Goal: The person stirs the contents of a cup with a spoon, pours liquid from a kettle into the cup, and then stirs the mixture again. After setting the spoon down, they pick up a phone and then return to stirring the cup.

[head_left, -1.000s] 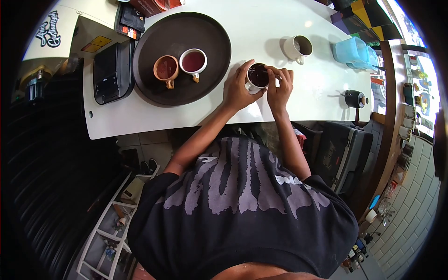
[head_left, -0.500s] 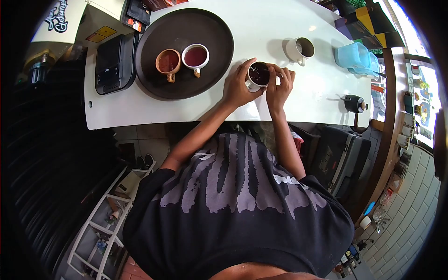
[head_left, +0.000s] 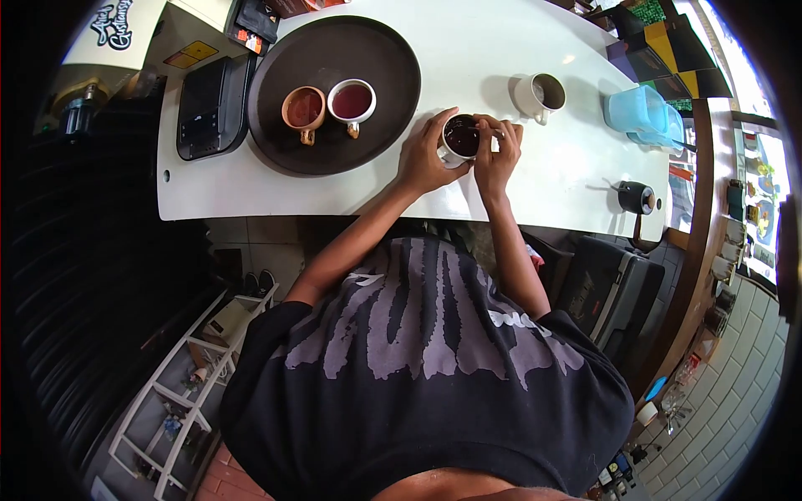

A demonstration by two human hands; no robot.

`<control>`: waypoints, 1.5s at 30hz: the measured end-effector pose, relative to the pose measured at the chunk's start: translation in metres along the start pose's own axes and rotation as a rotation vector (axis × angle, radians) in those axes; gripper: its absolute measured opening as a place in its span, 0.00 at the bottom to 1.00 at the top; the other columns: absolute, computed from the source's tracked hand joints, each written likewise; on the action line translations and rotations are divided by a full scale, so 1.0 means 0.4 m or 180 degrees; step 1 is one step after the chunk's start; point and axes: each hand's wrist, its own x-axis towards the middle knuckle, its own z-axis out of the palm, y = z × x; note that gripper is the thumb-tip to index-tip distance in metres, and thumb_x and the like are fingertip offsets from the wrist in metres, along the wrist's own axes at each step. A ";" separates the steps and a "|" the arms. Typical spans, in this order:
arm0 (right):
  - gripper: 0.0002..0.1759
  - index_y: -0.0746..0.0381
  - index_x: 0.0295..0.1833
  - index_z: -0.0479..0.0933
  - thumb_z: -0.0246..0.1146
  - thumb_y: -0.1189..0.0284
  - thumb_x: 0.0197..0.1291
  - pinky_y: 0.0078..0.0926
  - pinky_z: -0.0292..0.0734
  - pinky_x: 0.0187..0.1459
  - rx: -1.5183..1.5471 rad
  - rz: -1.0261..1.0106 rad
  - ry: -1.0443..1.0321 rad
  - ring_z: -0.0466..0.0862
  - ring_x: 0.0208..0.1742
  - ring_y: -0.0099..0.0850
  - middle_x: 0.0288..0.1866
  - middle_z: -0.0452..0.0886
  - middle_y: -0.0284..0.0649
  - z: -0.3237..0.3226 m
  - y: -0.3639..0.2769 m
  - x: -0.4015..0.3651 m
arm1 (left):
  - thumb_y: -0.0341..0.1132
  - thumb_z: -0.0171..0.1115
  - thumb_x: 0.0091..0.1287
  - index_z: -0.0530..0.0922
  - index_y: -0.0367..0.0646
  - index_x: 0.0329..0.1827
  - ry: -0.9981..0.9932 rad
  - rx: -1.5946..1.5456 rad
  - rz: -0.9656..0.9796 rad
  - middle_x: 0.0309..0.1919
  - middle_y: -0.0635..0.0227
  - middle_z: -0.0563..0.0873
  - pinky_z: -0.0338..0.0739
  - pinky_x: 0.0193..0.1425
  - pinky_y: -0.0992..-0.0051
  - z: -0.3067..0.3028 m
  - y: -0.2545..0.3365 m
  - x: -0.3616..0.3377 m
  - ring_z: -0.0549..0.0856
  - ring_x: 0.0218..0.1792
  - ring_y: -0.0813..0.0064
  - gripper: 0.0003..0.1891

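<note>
A white cup [head_left: 460, 139] with dark liquid in it stands near the front edge of the white counter, between my two hands. My left hand [head_left: 428, 154] is wrapped round the cup's left side, thumb in front and fingers behind. At its right side my right hand [head_left: 498, 154] has its fingers closed by the rim and handle; the fingers hide most of the handle. Left of them, a brown cup [head_left: 307, 136] and a second white cup [head_left: 354, 129], both with reddish liquid, sit on a round dark tray [head_left: 334, 50].
Another white cup [head_left: 526, 98] stands right of my hands. Farther right are blue plastic containers [head_left: 631, 107] and a small black pot [head_left: 637, 198]. A black scale [head_left: 209, 108] lies left of the tray, beside a machine [head_left: 188, 37]. The counter's front edge [head_left: 334, 219] runs before me.
The view has shifted slightly. Both hands stay around the cup in nearly the same pose, and the cups on the tray have not moved.
</note>
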 end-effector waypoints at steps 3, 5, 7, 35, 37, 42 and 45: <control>0.05 0.61 0.45 0.88 0.67 0.79 0.68 0.35 0.71 0.44 -0.0315 -0.0438 -0.0117 0.74 0.40 0.36 0.35 0.83 0.36 -0.038 0.013 0.007 | 0.41 0.85 0.48 0.70 0.41 0.75 -0.0081 -0.0031 -0.0124 0.65 0.52 0.82 0.79 0.68 0.58 0.002 -0.002 -0.001 0.83 0.65 0.51 0.49; 0.06 0.60 0.45 0.88 0.68 0.80 0.66 0.35 0.71 0.44 -0.0290 -0.0483 -0.0163 0.74 0.39 0.36 0.33 0.83 0.35 -0.059 0.021 -0.004 | 0.40 0.85 0.48 0.70 0.41 0.75 -0.0036 0.0001 -0.0122 0.65 0.52 0.82 0.79 0.68 0.58 0.003 -0.002 -0.001 0.83 0.65 0.51 0.48; 0.06 0.60 0.44 0.88 0.69 0.81 0.66 0.35 0.70 0.44 -0.0224 -0.0483 -0.0240 0.73 0.39 0.36 0.32 0.82 0.35 -0.068 0.020 -0.015 | 0.40 0.85 0.49 0.70 0.41 0.75 -0.0030 -0.0026 -0.0137 0.66 0.52 0.82 0.79 0.69 0.58 0.003 0.000 -0.003 0.83 0.65 0.51 0.48; 0.12 0.56 0.43 0.88 0.74 0.83 0.54 0.33 0.70 0.41 0.0542 -0.1153 -0.1007 0.72 0.36 0.35 0.29 0.77 0.32 -0.025 0.092 0.099 | 0.48 0.89 0.45 0.72 0.38 0.75 0.0471 0.0641 -0.0434 0.63 0.51 0.85 0.83 0.67 0.60 0.039 -0.011 -0.032 0.87 0.62 0.55 0.53; 0.12 0.56 0.43 0.88 0.74 0.83 0.54 0.33 0.70 0.40 0.0578 -0.1139 -0.1094 0.72 0.36 0.35 0.29 0.78 0.32 -0.050 0.100 0.097 | 0.49 0.89 0.46 0.72 0.38 0.74 0.0487 0.0610 -0.0486 0.63 0.51 0.85 0.83 0.67 0.60 0.039 -0.011 -0.034 0.87 0.62 0.55 0.53; 0.15 0.55 0.45 0.89 0.74 0.81 0.53 0.34 0.72 0.42 0.1008 -0.1026 -0.1402 0.74 0.38 0.36 0.32 0.82 0.32 -0.053 0.096 0.055 | 0.50 0.90 0.45 0.72 0.39 0.74 0.0593 0.0725 -0.0449 0.63 0.51 0.85 0.84 0.65 0.60 0.044 -0.012 -0.037 0.88 0.61 0.55 0.53; 0.15 0.55 0.47 0.89 0.74 0.80 0.53 0.35 0.73 0.44 0.1047 -0.1148 -0.1405 0.75 0.39 0.36 0.34 0.83 0.32 -0.015 0.098 0.065 | 0.47 0.89 0.45 0.72 0.40 0.75 0.0585 0.0675 -0.0491 0.63 0.52 0.85 0.84 0.65 0.61 0.041 -0.017 -0.039 0.88 0.61 0.56 0.52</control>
